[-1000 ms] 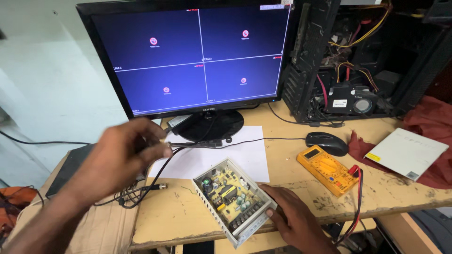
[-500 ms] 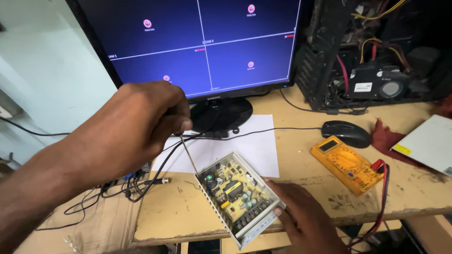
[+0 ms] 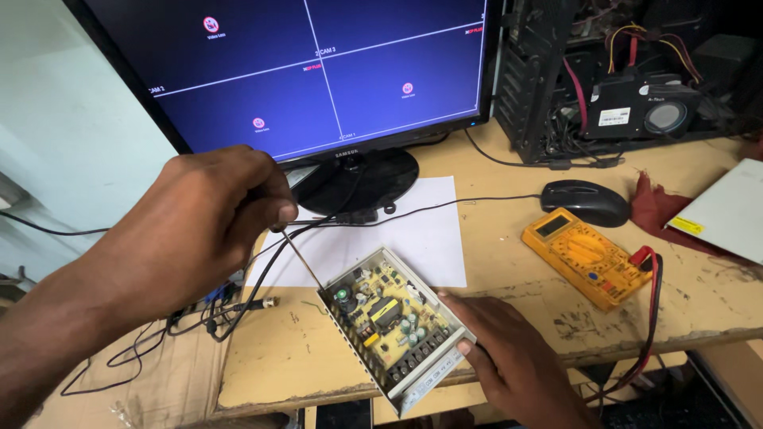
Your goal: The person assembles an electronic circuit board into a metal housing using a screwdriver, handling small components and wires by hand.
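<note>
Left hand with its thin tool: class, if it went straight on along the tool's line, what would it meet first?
The left hand aims its thin tool down-right at the open power supply. It would probably meet the near corner by the green capacitor first; depth is unclear.

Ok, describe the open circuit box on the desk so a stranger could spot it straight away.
Find the monitor, then the white paper before its stand. At the paper's near edge sits the open metal box, steadied by the right hand. It alone shows a yellow circuit board.
</note>
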